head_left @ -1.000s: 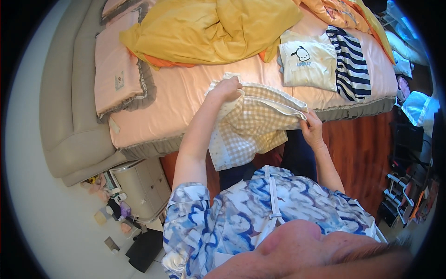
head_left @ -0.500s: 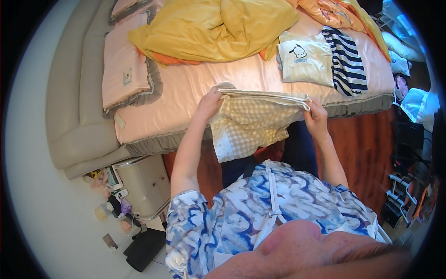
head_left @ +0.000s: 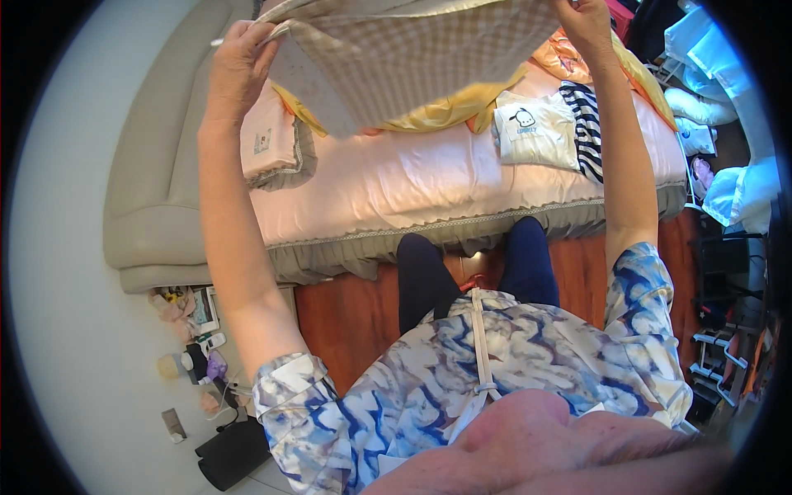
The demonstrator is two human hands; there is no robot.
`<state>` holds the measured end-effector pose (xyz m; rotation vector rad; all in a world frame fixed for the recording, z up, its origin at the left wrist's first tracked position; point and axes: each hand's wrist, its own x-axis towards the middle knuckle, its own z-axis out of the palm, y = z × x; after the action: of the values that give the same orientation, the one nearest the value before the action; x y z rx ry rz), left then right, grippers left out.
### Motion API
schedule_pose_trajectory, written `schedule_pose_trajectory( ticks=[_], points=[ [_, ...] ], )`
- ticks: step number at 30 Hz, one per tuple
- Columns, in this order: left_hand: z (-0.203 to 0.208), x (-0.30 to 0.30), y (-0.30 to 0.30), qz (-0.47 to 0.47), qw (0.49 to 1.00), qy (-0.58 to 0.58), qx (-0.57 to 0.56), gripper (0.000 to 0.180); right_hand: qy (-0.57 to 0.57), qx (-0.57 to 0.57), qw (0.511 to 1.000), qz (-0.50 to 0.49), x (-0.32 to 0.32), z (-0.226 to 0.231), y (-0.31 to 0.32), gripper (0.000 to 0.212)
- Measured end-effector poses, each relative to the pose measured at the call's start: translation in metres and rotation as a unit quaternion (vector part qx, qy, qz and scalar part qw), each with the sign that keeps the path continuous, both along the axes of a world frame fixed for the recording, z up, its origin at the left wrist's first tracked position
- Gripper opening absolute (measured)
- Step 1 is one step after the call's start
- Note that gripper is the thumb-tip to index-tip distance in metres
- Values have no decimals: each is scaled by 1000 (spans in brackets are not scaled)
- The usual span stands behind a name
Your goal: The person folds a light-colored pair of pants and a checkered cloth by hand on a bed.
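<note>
A beige-and-white checked cloth [head_left: 412,70] is stretched out in the air over the bed, its lower part hanging loose. My left hand [head_left: 238,74] is closed on its left upper corner. At the opposite corner, near the top edge of the view, my right hand [head_left: 587,29] pinches the cloth. Whether it is a garment or a cover I cannot tell. Below and to its right, a folded cream shirt [head_left: 540,140] with a cartoon print lies on the bed beside a black-and-white striped garment [head_left: 584,124].
The bed [head_left: 388,186] has a pink sheet and grey ruffled skirt. A yellow quilt [head_left: 445,111] is partly hidden behind the cloth. A pink pillow [head_left: 268,140] lies near the grey headboard [head_left: 157,181]. Small items crowd the lower left; a rack [head_left: 718,359] stands at right.
Both hands have risen and moved farther out over the bed, spreading apart. The checked cloth went up with them and is now opened wider.
</note>
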<state>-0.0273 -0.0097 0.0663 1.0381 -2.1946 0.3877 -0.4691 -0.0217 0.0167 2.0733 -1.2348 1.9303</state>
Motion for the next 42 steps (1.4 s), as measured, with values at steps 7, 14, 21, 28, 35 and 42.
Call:
schedule_pose_trajectory(
  ticks=[7,14,21,28,35,42],
  points=[
    [-147,15,51,68,993,-94,9,21,224,40,974,-5,-9,-128,55,21],
    [-423,7,159,114,911,-138,372,13,324,385,864,3,6,-374,138,13],
    [-443,-7,213,105,942,-15,317,7,307,399,863,-21,-4,-379,161,11],
    [-431,9,210,109,935,-23,337,13,236,397,887,8,9,-359,169,23],
    [-385,28,216,105,954,68,271,17,164,274,944,82,25,-275,168,27],
    [-277,22,231,121,966,179,138,19,-36,276,943,182,36,-133,190,18]
  ],
)
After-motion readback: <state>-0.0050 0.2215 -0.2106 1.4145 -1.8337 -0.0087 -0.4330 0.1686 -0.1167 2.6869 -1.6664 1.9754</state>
